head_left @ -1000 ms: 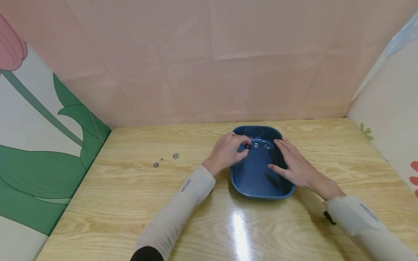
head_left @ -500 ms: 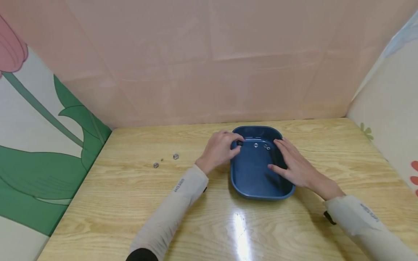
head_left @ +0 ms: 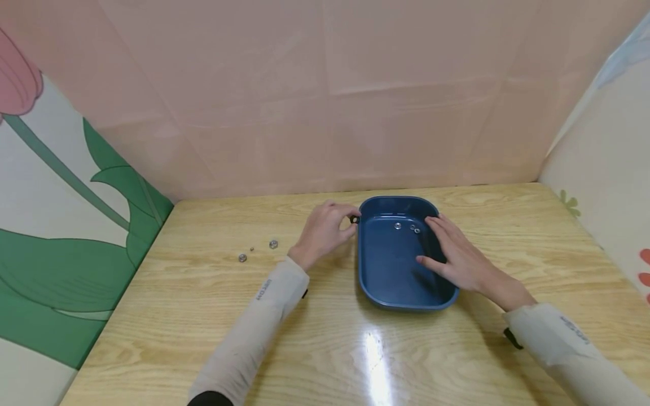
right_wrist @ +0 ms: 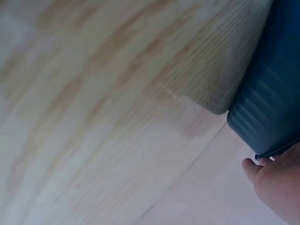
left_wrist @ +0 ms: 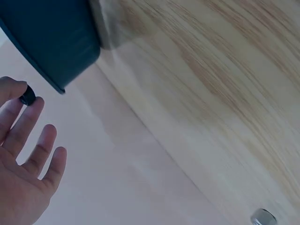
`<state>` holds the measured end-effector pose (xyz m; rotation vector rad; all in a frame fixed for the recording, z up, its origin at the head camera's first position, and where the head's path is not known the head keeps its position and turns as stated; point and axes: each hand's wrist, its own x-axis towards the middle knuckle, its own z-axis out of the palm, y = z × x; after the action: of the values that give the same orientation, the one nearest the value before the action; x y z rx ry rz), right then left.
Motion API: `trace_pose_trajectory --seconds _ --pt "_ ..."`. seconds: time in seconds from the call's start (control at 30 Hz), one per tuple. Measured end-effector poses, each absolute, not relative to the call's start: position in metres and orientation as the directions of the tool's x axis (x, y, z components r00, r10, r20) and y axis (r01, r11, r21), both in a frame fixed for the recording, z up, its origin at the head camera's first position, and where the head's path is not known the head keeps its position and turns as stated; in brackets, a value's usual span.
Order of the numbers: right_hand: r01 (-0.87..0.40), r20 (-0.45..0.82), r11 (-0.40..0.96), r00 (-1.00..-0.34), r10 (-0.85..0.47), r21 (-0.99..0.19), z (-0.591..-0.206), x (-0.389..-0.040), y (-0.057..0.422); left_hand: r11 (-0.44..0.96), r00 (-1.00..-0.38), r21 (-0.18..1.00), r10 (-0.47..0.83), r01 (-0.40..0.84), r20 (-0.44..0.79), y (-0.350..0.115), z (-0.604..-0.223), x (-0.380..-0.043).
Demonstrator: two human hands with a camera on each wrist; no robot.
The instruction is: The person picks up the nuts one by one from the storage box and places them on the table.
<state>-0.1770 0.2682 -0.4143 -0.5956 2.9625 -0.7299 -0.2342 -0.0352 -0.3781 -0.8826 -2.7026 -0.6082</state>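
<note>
While my right hand (head_left: pixel 464 259) is resting on the blue tray (head_left: pixel 391 270), fingers wide, my left hand (head_left: pixel 325 228) is pinching a small black ring (left_wrist: pixel 29 97) just beside the tray's left rim; probably light, hard and slippery, it is favouring a hold across its edges.

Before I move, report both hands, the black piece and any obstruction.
Left hand pinches black piece by left side of blue tray. Right hand at its right rim. Tray close to piece; nothing else seen obstructing.
</note>
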Motion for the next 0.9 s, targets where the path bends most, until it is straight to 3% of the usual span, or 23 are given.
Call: trace_pose_trajectory --seconds 0.9 --pt "-0.358 0.071 0.819 -0.928 -0.367 -0.448 -0.414 -0.177 0.268 0.787 -0.838 0.316 0.427 0.529 0.34 -0.08 -0.39 -0.237"
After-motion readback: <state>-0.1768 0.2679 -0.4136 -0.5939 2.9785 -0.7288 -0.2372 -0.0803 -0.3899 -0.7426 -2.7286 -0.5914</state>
